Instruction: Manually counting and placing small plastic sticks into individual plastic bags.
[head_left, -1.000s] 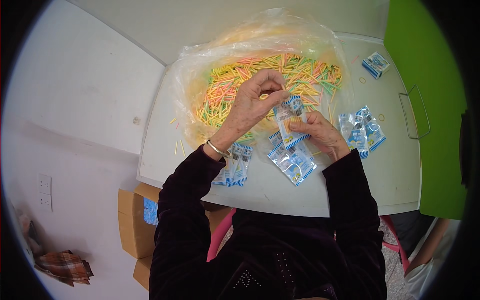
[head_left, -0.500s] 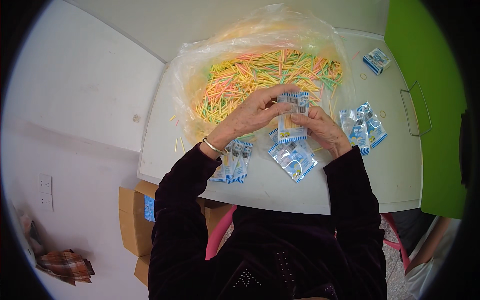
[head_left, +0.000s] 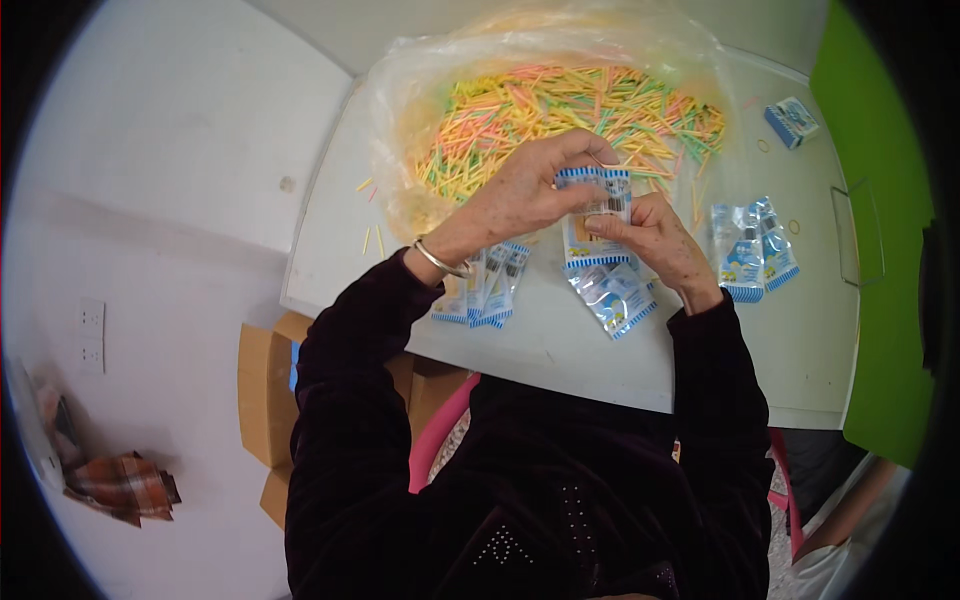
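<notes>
My left hand (head_left: 530, 190) pinches the top of a small clear-and-blue plastic packet (head_left: 592, 250), thumb on its front. From the other side my right hand (head_left: 660, 240) grips the same packet, thumb across its middle. Pale yellow sticks show inside it. Just below lies another flat, shiny blue packet (head_left: 618, 305) on the table. Several filled packets (head_left: 490, 285) overlap near my left wrist. Beyond my hands, a large clear plastic bag (head_left: 400, 110) lies open around a heap of thin yellow, pink and green sticks (head_left: 520, 110).
To the right, flat blue packets (head_left: 745, 255) lie on the white table (head_left: 560, 365). A small blue-and-white bundle (head_left: 791, 122) and rubber bands (head_left: 794, 227) are by the green panel (head_left: 880, 200). Below the table's left edge stands an open cardboard box (head_left: 262, 395).
The whole view has shifted, so the table's things appear higher and farther right. Both hands keep hold of the packet, with its striped top edge now more in sight.
</notes>
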